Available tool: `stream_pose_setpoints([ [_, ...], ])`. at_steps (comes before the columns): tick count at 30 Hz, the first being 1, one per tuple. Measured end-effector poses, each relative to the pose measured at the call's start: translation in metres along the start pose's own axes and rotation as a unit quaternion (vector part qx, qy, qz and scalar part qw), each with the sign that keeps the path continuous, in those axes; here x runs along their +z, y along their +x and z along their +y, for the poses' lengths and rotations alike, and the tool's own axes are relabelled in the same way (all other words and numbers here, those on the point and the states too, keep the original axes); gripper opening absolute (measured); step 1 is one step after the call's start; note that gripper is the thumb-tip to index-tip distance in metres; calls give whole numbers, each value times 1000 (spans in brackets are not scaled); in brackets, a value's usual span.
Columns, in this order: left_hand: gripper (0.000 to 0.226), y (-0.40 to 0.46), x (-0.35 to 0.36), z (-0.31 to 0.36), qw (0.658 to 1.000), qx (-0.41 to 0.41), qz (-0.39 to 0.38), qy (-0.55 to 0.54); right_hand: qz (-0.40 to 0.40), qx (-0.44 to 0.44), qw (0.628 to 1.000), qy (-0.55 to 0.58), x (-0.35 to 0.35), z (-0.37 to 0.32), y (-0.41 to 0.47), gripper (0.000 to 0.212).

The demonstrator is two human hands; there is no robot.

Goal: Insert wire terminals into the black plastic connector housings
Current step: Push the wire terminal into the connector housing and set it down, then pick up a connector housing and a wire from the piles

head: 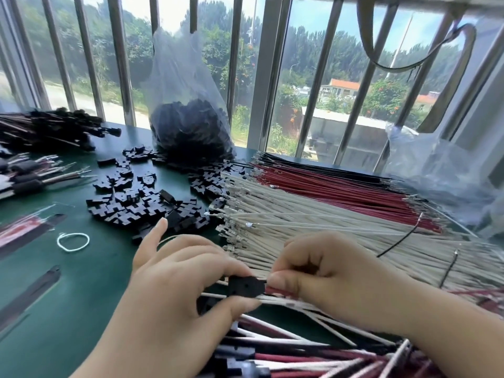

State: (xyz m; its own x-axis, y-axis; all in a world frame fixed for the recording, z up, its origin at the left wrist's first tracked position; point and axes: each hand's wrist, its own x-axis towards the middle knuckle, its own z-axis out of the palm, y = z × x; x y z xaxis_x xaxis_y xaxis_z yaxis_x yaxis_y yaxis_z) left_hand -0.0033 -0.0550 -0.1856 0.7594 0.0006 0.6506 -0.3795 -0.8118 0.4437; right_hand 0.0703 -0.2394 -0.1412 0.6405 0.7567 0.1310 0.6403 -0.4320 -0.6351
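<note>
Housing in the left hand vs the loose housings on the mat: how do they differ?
The held housing is pinched in the left hand, with a red wire from the right hand at it; the loose housings lie scattered on the green mat, unwired. Both are black plastic.

no legible text or labels

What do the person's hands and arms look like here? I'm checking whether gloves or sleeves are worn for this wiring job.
Both hands are bare: no gloves on the left hand or the right hand. No rings, watch or wristbands show. The forearms are uncovered as far as the frame shows, with no sleeve edge in view. Fingernails are short and unpainted where visible.
</note>
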Motion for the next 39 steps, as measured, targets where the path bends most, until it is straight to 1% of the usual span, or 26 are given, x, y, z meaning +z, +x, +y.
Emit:
stream_pose_setpoints([
  [2,40,-1,-2,-1,999,-33,4,-6,-50,61,997,24,-8,3,0,18],
  [5,44,0,-8,-4,994,-92,24,-54,-122,133,982,63,-38,11,-8,28],
  [8,48,3,-14,3,987,-113,56,-96,-176,148,968,104,-71,13,-20,30],
  [10,46,-1,-20,10,984,-110,42,-130,-216,149,955,137,-85,13,-25,25],
  [11,42,-3,-23,11,987,-86,35,-133,-241,147,948,147,-88,11,-26,21],
  [12,40,-4,-27,10,990,-55,9,-126,-273,136,943,135,-88,9,-26,18],
  [13,50,-4,-31,8,994,-46,-42,-90,-306,120,939,97,-85,6,-26,18],
  [14,70,-4,-35,8,989,-67,-132,-27,-331,105,937,47,-81,3,-26,20],
  [15,76,-9,-38,4,971,-105,-215,23,-343,94,935,-2,-75,1,-24,22],
  [16,55,-24,-42,1,950,-169,-261,7,-341,89,935,-37,-68,-1,-23,25],
  [17,30,-32,-49,-4,940,-214,-264,-2,-319,94,941,-60,-60,-4,-21,24],
  [18,23,-40,-56,-3,953,-215,-212,-18,-276,100,953,-75,-52,-5,-17,22],
  [19,26,-41,-61,-4,968,-204,-140,-33,-212,98,968,-88,-43,-5,-14,20],
  [20,30,-40,-65,-9,978,-175,-108,-32,-141,87,980,-111,-34,-4,-11,18],
  [21,30,-38,-72,-17,988,-141,-70,-6,-80,72,983,-148,-27,-4,-8,16],
  [22,31,-46,-75,-25,994,-109,-2,20,-47,58,977,-200,-21,-3,-7,15],
  [23,32,-52,-79,-32,992,-107,49,49,-36,42,966,-254,-16,-3,-6,18],
  [25,16,-57,-83,-47,984,-134,41,112,-45,8,942,-332,-7,-3,-6,34],
  [26,5,-53,-82,-50,974,-161,11,157,-48,2,935,-351,-3,-2,-6,37],
  [27,3,-52,-81,-51,959,-181,-41,216,-45,0,932,-360,-1,-3,-6,36],
  [29,20,-43,-78,-56,931,-166,-123,300,-36,0,930,-367,4,-3,-5,29],
  [31,26,-31,-71,-57,913,-151,-141,351,-45,4,929,-368,6,-4,-4,25],
  [34,27,-17,-59,-49,918,-136,-97,359,-53,11,938,-342,6,-2,-4,19],
  [37,18,3,-56,-57,939,-126,-24,320,-58,19,956,-288,7,0,-5,18],
  [38,21,12,-56,-62,944,-114,-14,309,-59,17,960,-272,7,1,-5,20],
  [39,27,21,-53,-68,943,-112,-36,312,-58,15,964,-258,8,1,-6,20],
])
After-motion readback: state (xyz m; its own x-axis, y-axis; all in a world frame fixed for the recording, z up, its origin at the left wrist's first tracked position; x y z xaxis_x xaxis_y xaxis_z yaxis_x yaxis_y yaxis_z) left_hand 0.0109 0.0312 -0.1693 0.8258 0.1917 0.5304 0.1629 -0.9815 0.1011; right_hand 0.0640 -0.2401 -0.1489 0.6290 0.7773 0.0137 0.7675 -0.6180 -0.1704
